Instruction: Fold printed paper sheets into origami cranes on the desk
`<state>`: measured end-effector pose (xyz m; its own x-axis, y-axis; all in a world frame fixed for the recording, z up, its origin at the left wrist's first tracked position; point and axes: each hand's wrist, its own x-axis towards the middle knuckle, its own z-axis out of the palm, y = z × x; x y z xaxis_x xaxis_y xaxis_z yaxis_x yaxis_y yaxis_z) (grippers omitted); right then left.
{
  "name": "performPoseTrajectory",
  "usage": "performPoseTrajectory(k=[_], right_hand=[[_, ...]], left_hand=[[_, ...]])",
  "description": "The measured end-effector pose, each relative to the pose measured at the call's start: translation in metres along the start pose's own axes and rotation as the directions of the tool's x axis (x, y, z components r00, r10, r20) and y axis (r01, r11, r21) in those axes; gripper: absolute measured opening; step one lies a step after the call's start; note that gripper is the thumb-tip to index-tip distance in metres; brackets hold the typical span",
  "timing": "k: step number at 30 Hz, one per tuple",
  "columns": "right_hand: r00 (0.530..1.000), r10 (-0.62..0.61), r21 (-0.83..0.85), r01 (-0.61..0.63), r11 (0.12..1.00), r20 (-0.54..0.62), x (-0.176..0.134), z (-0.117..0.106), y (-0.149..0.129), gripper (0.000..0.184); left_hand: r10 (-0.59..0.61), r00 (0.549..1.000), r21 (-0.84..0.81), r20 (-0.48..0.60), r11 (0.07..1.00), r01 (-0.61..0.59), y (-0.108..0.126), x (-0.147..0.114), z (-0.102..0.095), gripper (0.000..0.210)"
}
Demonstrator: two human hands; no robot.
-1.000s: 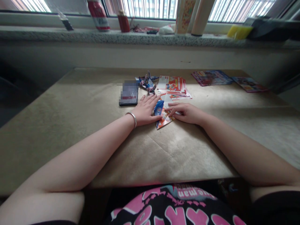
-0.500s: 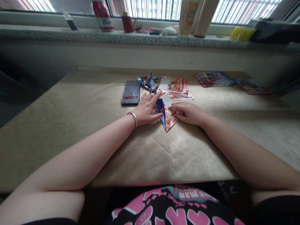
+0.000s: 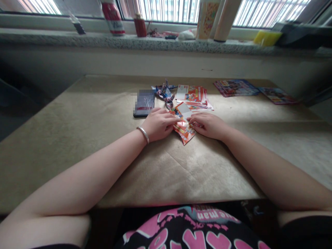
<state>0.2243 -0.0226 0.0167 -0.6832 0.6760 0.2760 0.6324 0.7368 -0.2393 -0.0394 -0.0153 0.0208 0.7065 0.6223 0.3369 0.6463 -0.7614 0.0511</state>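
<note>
A creased sheet of printed paper [image 3: 184, 133], orange and white with a pointed near corner, lies on the table between my hands. My left hand [image 3: 161, 124], with a silver bangle at its wrist, is closed at the paper's left edge, index finger reaching over it. On the right edge rest the curled fingers of my right hand [image 3: 209, 125], gripping it against the table. Just beyond are folded paper pieces [image 3: 166, 92] in dark blue and a stack of orange-and-white printed sheets [image 3: 193, 94]. A dark phone-like device [image 3: 145, 102] lies beyond my left hand.
Two piles of colourful printed sheets, the larger pile [image 3: 234, 87] and the smaller pile [image 3: 278, 95], lie at the back right of the beige table [image 3: 77, 138]. A red can [image 3: 113, 19], a red bottle [image 3: 140, 26] and a yellow object [image 3: 267, 38] stand on the windowsill [image 3: 90, 39].
The paper's blue left flap has been opened out, and its orange printed side now shows. My left hand has drawn back slightly toward the left and curled. My right hand stays put.
</note>
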Motion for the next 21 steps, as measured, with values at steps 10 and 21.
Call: performPoseTrajectory(k=[10, 21], right_hand=[[0.997, -0.07, -0.051, 0.068, 0.996, -0.042, -0.003, 0.003, 0.004, 0.03], [0.998, -0.021, -0.047, 0.023, 0.999, 0.054, -0.012, -0.015, 0.009, 0.026]], left_hand=[[0.243, 0.965, -0.196, 0.102, 0.956, -0.22, 0.001, -0.001, 0.004, 0.038], [-0.016, 0.945, 0.029, 0.328, 1.0, 0.007, 0.002, -0.005, -0.025, 0.037]])
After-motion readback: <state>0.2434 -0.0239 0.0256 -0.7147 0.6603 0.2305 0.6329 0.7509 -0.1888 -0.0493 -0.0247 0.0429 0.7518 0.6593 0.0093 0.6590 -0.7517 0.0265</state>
